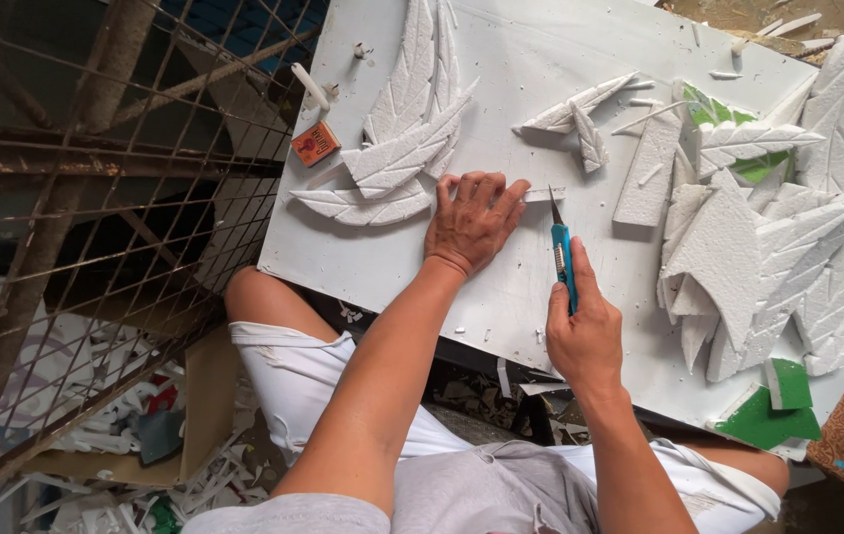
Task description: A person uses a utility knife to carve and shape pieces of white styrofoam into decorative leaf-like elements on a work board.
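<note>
My left hand (473,220) lies flat, fingers spread, on a white foam board (540,59), pressing down a thin white foam strip (544,195). My right hand (582,328) grips a blue utility knife (562,252); its blade tip touches the strip just right of my left fingers. Carved white foam leaf shapes (404,148) lie left of my left hand, and a smaller carved leaf piece (580,114) lies above the knife.
A heap of cut white and green foam pieces (788,227) fills the board's right side. A small orange box (315,143) and a white stick (309,85) sit near the board's left edge. A rusty wire mesh frame (95,198) stands at left. Foam scraps (135,435) litter the floor.
</note>
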